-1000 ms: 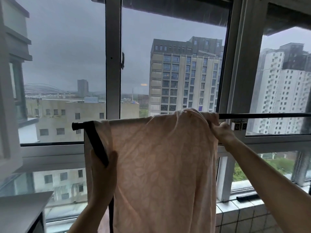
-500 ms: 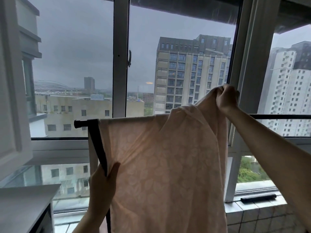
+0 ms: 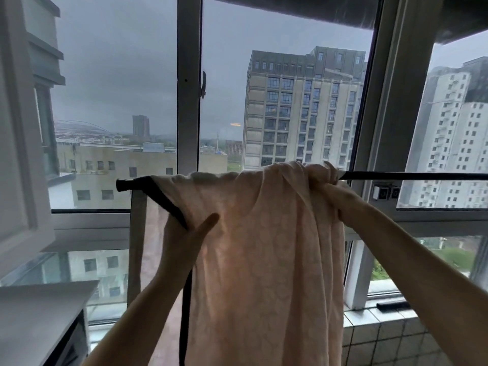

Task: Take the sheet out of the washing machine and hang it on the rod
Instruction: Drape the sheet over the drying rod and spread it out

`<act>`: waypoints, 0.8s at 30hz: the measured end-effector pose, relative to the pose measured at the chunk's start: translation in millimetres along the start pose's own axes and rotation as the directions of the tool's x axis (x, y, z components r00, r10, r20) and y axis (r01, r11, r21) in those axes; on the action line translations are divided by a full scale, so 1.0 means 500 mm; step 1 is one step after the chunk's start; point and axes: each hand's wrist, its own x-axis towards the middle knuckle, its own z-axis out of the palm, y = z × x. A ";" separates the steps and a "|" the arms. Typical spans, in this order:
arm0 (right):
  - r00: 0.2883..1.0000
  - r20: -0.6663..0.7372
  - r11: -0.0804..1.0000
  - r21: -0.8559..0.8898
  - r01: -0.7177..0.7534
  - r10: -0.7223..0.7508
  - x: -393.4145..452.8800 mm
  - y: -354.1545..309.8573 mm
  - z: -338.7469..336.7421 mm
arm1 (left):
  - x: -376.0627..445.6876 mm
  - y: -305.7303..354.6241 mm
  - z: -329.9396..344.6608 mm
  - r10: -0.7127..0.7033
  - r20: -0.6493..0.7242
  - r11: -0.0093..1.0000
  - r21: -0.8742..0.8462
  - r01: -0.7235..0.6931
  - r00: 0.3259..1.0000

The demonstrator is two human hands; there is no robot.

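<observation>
both the left hand (image 3: 182, 241) and right hand (image 3: 327, 180) grip the sheet (image 3: 264, 247) over the rod (image 3: 412, 176)

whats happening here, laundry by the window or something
Yes. A person is hanging a pale pink sheet over a dark rod that runs across in front of the window. The sheet is already draped over the rod and hangs down. The left hand holds its dark-trimmed left edge below the rod, while the right hand grips the bunched fabric up at the rod.
</observation>
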 end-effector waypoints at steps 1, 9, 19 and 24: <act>1.000 -0.015 1.000 0.015 0.022 -0.021 -0.001 -0.005 0.004 | 0.002 0.014 0.016 -0.037 0.017 0.998 -0.059 0.038 0.999; 0.994 -0.037 0.982 0.155 0.104 -0.099 -0.019 -0.027 0.012 | 0.013 0.053 0.120 -0.130 0.138 0.991 0.002 0.131 0.982; 0.987 0.058 0.978 0.159 0.138 -0.149 0.004 -0.070 -0.014 | 0.035 0.070 0.083 0.176 -0.093 0.984 0.025 -0.174 0.980; 0.970 -0.132 0.979 -0.018 0.204 -0.204 0.058 -0.142 0.010 | 0.056 0.085 0.040 0.247 -0.259 0.969 0.038 -0.245 0.934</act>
